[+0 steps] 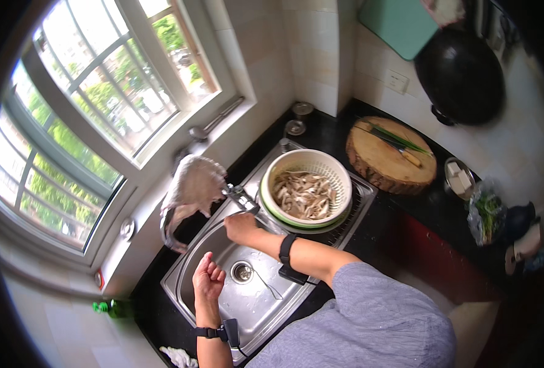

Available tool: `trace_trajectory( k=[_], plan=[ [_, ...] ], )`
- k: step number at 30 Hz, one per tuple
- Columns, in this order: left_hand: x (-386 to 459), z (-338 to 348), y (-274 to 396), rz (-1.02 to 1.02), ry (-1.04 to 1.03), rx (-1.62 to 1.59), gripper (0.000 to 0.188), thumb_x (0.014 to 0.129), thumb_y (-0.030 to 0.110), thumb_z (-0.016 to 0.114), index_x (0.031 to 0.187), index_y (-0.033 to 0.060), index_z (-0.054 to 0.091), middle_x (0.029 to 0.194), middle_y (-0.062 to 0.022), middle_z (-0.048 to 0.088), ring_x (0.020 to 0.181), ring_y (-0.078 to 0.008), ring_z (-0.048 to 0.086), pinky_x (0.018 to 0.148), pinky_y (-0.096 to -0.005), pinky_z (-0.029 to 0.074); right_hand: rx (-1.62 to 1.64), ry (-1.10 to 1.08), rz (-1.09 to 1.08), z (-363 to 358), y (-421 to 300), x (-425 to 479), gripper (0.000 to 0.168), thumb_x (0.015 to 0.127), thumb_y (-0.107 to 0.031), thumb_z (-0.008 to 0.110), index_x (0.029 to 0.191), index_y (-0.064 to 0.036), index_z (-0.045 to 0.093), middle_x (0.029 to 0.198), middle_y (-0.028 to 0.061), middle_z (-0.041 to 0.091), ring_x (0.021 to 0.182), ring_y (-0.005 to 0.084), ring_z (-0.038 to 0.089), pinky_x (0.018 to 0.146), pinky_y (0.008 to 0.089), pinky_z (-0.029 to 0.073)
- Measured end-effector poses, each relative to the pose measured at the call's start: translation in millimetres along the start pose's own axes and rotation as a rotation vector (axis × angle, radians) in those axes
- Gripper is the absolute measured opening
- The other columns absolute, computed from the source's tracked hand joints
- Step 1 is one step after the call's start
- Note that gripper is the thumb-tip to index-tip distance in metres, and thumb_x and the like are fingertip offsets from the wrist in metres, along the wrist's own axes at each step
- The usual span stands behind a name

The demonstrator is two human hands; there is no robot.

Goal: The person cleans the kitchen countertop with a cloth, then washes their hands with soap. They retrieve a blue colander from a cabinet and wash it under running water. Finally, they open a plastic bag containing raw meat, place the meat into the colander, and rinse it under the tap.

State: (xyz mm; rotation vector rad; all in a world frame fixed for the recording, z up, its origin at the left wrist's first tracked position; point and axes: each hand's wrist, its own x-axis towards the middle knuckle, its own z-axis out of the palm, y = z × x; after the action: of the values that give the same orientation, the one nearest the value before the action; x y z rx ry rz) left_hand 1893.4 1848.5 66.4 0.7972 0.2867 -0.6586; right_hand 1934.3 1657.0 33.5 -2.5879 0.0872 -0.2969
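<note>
Over the far side of the steel sink [258, 317], my right hand [240, 228] is closed just below the faucet [242, 198]; whether its hidden fingers hold anything cannot be told. My left hand [209, 280] is above the sink's left part, fingers curled, thumb up, nothing visible in it. A wire-like strand lies by the drain strainer [242, 272]. On the drainboard, a white plastic colander [345, 193] with torn pieces, seemingly mushrooms [304, 195], sits in a green-rimmed basin [272, 216]. A cloth [194, 184] hangs behind the faucet.
Right of the drainboard, a round wooden chopping board [368, 161] bears green stalks and a yellow-handled knife [410, 158]. Beyond it are a metal bowl of white blocks [459, 179] and a plastic bag of greens [487, 214]. A green bottle [118, 308] and white cloth [178, 357] are at left.
</note>
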Motion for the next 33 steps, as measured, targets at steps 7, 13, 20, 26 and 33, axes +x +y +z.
trace_trajectory(
  k=[7, 13, 20, 26, 33],
  plan=[
    [29, 29, -3, -0.111, -0.127, -0.166, 0.042, 0.096, 0.041, 0.042, 0.062, 0.0155, 0.042, 0.045, 0.0066, 0.02, 0.035, -0.0074, 0.013, 0.031, -0.0242, 0.012, 0.01, 0.018, 0.006, 3, 6, -1, 0.018, 0.074, -0.012, 0.048, 0.083, -0.004, 0.062, 0.081, 0.015, 0.067, 0.078, 0.0306, 0.066, 0.067, 0.0424, 0.051],
    [30, 37, 3, -0.125, -0.256, -0.362, 0.033, 0.1, 0.029, 0.032, 0.081, 0.0054, 0.046, 0.054, 0.0032, 0.025, 0.039, -0.007, 0.016, 0.033, -0.0227, 0.015, 0.035, -0.041, 0.022, 4, 9, -10, 0.017, 0.07, -0.012, 0.052, 0.08, -0.003, 0.063, 0.081, 0.0151, 0.067, 0.077, 0.0291, 0.066, 0.066, 0.0406, 0.051],
    [36, 50, -2, -0.099, -0.433, -0.362, 0.046, 0.099, 0.037, 0.034, 0.061, 0.0107, 0.035, 0.049, 0.0022, 0.023, 0.036, -0.0083, 0.014, 0.031, -0.0232, 0.013, 0.894, -0.342, 0.196, 41, -19, -15, 0.015, 0.077, -0.016, 0.052, 0.071, -0.008, 0.062, 0.07, 0.0095, 0.063, 0.063, 0.0269, 0.061, 0.059, 0.037, 0.048],
    [58, 35, -4, 0.053, -0.293, -0.547, 0.043, 0.098, 0.033, 0.04, 0.06, 0.0136, 0.036, 0.049, 0.0023, 0.028, 0.036, -0.0077, 0.02, 0.032, -0.0232, 0.016, 2.172, -0.303, 0.161, 67, -51, -31, 0.036, 0.094, -0.034, 0.04, 0.072, -0.01, 0.057, 0.066, 0.002, 0.058, 0.059, 0.0131, 0.052, 0.057, 0.0272, 0.042],
    [77, -9, -12, 0.891, 0.507, 0.883, 0.029, 0.095, 0.031, 0.049, 0.079, 0.008, 0.057, 0.061, 0.0012, 0.051, 0.055, -0.0109, 0.046, 0.051, -0.0277, 0.04, 1.74, -0.277, 0.556, 71, -81, -43, 0.04, 0.096, -0.036, 0.039, 0.108, -0.004, 0.059, 0.101, 0.0049, 0.062, 0.09, 0.0125, 0.057, 0.08, 0.0289, 0.046]
  ],
)
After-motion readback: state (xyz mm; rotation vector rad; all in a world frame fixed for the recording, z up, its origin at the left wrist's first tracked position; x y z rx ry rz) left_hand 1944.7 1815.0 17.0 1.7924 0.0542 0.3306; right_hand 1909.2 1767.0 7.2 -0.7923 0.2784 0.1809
